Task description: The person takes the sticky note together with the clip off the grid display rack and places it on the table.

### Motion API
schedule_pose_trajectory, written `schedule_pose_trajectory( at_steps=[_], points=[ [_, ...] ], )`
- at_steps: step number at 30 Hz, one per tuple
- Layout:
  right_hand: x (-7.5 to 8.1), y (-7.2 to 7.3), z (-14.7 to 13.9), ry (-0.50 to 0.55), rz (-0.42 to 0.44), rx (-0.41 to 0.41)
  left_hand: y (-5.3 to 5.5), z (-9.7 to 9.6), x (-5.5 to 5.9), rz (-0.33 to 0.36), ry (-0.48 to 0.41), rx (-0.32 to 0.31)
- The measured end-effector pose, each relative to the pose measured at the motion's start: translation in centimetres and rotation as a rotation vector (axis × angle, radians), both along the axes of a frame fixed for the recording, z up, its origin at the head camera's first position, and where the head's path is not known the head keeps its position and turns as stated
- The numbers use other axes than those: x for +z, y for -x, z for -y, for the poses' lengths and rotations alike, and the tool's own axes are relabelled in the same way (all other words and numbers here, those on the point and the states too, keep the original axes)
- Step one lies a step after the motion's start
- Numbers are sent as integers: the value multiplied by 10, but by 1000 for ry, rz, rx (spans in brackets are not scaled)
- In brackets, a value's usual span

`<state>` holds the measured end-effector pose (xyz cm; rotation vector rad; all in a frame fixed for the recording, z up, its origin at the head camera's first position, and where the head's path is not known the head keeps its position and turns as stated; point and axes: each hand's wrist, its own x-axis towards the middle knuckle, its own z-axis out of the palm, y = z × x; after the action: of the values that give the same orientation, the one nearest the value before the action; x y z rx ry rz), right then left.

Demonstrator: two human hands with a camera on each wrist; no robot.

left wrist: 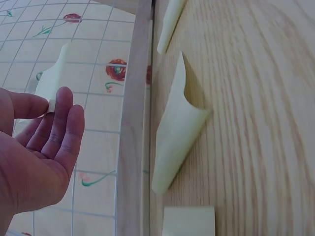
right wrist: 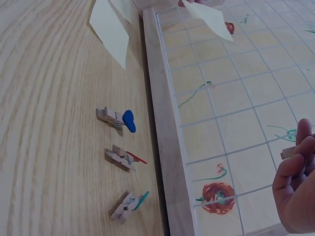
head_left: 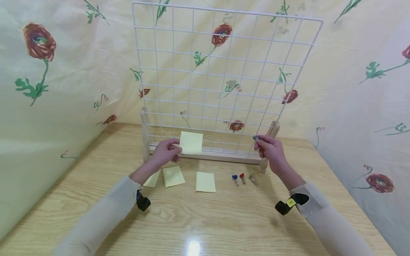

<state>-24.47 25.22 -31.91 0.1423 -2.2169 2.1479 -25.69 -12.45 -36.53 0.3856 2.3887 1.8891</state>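
My left hand pinches a pale yellow sticky note by its edge, thumb against fingertips, in front of the wire grid's lower rows. Near the grid's lower right, my right hand pinches a small wooden clothespin with a teal end; the fingers hide most of it. Three more mini clothespins lie on the table: one with a blue heart, one with a red top, one with a green top. Sticky notes lie nearer the left hand: a curled one, another and a partly hidden one.
A white wire grid leans back in a wooden stand with a left post, a right post and a base bar. Flowered cloth hangs behind and at both sides of the wooden table.
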Motion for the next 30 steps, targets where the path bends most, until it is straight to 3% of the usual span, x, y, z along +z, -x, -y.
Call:
schedule_pose_trajectory(
  at_steps=[14,22,26,30],
  points=[
    [-12,-6,-7,-51,-14,19,-8,34,-2,29,37,33],
    [-14,-9,-11,-53,36,14,-13,54,-6,44,50,47],
    [-15,-11,-12,-58,63,2,-18,64,-6,36,66,35],
    [-21,-14,-15,-127,61,-13,-21,75,-7,11,99,31]
  ],
)
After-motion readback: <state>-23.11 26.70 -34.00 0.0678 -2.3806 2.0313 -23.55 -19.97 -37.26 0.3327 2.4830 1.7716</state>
